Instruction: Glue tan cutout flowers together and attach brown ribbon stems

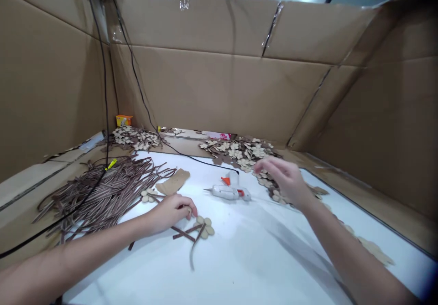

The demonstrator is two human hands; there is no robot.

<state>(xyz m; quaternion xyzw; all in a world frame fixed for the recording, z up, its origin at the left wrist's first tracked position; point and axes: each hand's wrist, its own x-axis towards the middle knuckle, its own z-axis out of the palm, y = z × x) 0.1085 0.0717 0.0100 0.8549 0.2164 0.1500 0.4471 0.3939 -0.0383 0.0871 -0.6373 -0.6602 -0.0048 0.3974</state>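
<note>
My left hand rests low over the white tabletop with its fingers curled together. Whatever lies between its fingertips is hidden. Right beside it is a beige flower-shaped piece with brown strips lying across and around it. Another beige flower piece lies behind that hand. My right hand hovers at the near edge of a flower-piece pile, fingers stretched forward and a little bent, with nothing visible in them. Between the hands lies a white glue gun on its side, nose pointing left.
A heap of long brown strips covers the left side. Behind it are more flower pieces and an orange box. A black cable runs across to the glue gun. Cardboard walls enclose the table.
</note>
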